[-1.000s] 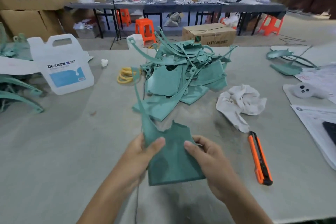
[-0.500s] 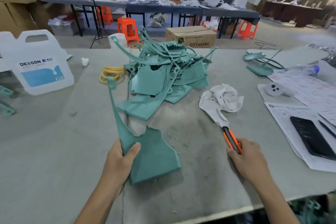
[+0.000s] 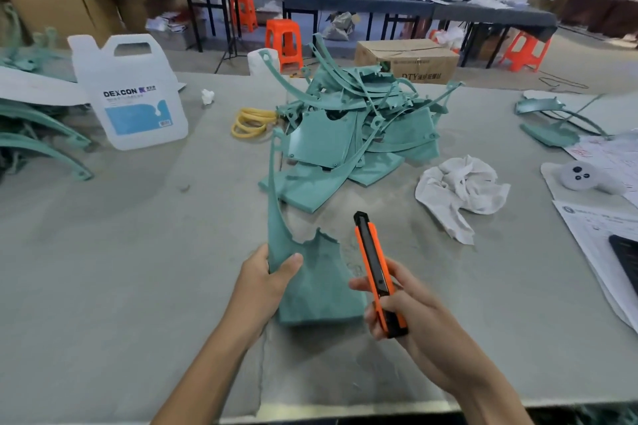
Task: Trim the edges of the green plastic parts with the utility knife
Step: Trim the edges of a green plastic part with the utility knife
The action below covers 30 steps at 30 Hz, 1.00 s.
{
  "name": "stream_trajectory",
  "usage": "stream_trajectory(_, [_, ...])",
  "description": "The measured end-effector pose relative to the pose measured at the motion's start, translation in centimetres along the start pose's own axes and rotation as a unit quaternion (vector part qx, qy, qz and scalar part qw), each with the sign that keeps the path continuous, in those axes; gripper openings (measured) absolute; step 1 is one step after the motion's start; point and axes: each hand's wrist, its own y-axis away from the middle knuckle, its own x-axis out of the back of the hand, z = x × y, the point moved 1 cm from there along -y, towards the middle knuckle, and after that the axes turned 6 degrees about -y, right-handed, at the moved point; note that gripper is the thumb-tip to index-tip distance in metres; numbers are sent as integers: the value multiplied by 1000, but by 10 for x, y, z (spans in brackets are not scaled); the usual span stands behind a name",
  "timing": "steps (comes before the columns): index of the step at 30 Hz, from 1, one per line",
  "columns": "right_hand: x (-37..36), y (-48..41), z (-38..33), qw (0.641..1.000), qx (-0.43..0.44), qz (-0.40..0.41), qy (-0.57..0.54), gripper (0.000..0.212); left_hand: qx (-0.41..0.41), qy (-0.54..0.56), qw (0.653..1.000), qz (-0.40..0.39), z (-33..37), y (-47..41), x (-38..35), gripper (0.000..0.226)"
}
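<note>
My left hand grips a green plastic part by its left edge, thumb on top; the part has a flat panel and a long thin arm rising toward the pile. My right hand holds an orange and black utility knife just right of the part, its black tip pointing away from me; I see no blade out. A heap of several more green parts lies on the grey table behind.
A white DEXCON jug stands at the left, yellow bands beside the heap, a crumpled white rag at the right. Papers, a white controller and a black phone lie far right. More green parts sit at both sides.
My right hand let go of the green part, reached right, took the knife off the table and brought it up beside the part. My left hand kept holding the part.
</note>
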Motion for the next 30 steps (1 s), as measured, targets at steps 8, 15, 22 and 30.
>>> stream_trajectory(8, [-3,0,15,999,-18,-50,9,64,-2,3,1000,5,2,2,-1,29])
stream_trajectory(15, [-4,1,15,999,5,-43,10,59,-5,7,1000,-7,1,1,1,16])
stream_trajectory(22, [-1,-2,15,999,30,-4,-12,46,7,10,1000,-11,2,2,1,26])
stream_trajectory(30, [-4,-2,12,999,46,13,3,35,41,49,996,-55,11,7,5,40])
